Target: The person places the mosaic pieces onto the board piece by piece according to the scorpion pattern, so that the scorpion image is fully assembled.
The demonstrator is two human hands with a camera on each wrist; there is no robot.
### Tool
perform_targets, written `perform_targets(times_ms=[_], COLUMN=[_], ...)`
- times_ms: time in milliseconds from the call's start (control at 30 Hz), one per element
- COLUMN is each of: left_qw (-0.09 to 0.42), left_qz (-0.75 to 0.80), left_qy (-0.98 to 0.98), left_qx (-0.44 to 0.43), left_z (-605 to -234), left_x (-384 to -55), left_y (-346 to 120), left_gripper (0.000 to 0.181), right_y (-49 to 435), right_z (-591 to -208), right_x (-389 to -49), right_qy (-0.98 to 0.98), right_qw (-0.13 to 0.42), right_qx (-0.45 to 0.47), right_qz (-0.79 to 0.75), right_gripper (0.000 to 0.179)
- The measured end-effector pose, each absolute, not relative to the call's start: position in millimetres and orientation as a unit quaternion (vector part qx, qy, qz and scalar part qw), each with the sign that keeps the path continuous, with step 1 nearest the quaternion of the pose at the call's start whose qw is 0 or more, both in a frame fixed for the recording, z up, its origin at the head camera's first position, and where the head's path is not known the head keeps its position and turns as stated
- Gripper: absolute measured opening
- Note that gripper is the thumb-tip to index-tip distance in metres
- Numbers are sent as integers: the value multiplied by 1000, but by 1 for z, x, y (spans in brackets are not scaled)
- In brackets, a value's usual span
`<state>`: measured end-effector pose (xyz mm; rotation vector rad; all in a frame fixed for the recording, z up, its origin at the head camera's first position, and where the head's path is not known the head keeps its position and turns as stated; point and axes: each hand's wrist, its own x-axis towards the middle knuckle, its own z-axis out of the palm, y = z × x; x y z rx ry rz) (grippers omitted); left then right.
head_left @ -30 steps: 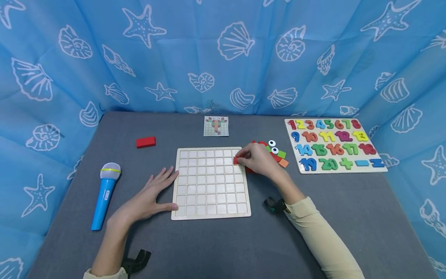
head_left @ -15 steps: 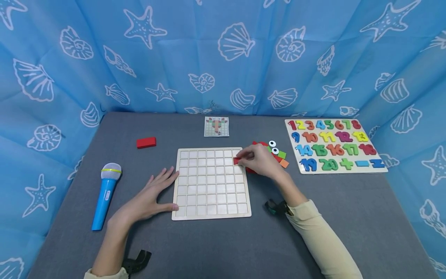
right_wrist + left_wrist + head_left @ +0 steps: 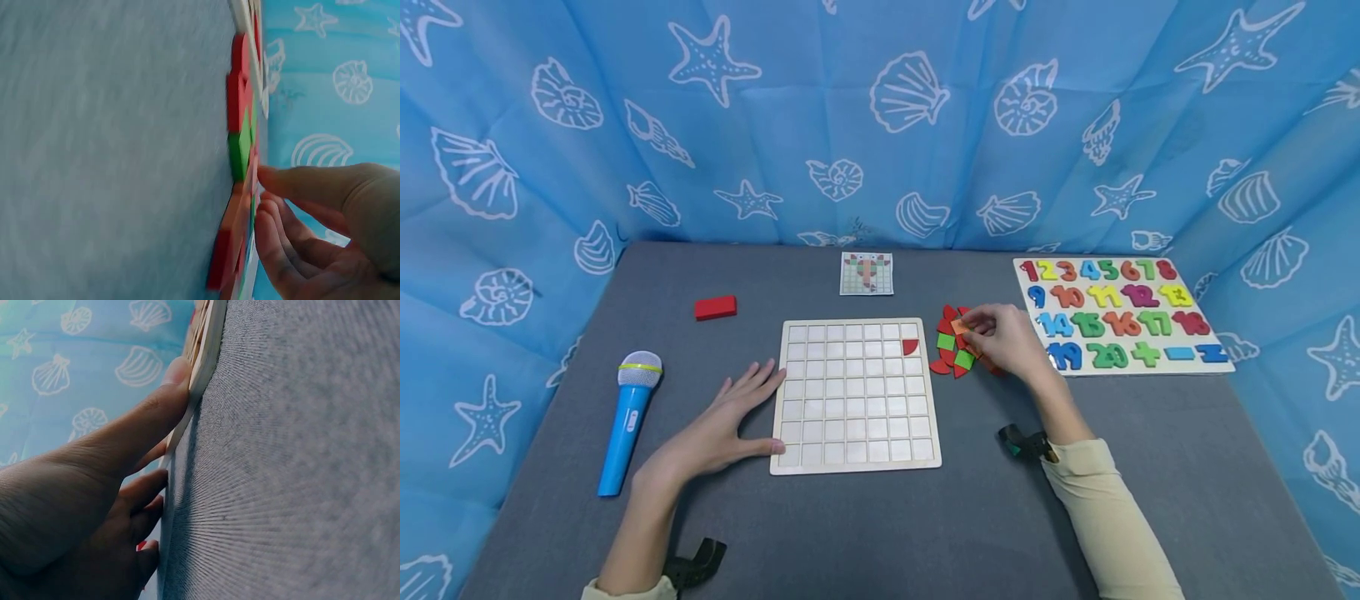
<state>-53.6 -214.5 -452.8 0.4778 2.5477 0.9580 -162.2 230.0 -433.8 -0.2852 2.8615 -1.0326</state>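
My left hand (image 3: pixel 730 421) rests at the left edge of a pale wooden grid board (image 3: pixel 780 400), fingers spread and thumb low on the rim; the left wrist view shows the thumb (image 3: pixel 176 372) against that rim. One red quarter-circle piece (image 3: pixel 911 347) lies in a cell near the board's upper right. Beyond the board's right side, my right hand (image 3: pixel 1009 340) is over a pile of small red, green and orange pieces. Its thumb and forefinger pinch an orange square piece (image 3: pixel 959 327). From the right wrist, a green piece (image 3: pixel 239 150) shows beside the thumb tip.
A small pattern card (image 3: pixel 867 274) lies behind the board. A number puzzle board (image 3: pixel 1052 317) stands to the right, past the pile. On the left are a red block (image 3: pixel 716 308) and a blue toy microphone (image 3: pixel 625 429). A blue shell-print curtain (image 3: pixel 820 108) closes off the back.
My right hand has let go of the red quarter-circle piece in the grid and moved right to the pile. The left hand keeps its place at the board's edge.
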Motion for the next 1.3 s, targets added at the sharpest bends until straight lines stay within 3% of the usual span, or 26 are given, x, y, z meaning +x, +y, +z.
perform_targets(times_ms=[367,700,933,1300], left_qw=[187,182,188,179], left_qz=[334,330,331,345], left_qy=[908,910,909,904], left_qx=[172,171,168,176], left_z=[-455,-454,-454,-458], left_x=[-54,-53,-54,-54], left_y=[-215,-214,-215,-217], left_gripper=[108,109,109,109], right_y=[239,244,246,223], right_z=[-435,-430,-428,-419], right_x=[-172,-180,-175,-157], right_qy=[953,956,944,913], right_qw=[53,101,78,26], right_qx=[-62,-38,-37,-122], right_qz=[-292,-273,-320,-389], right_gripper=[31,42,30,17])
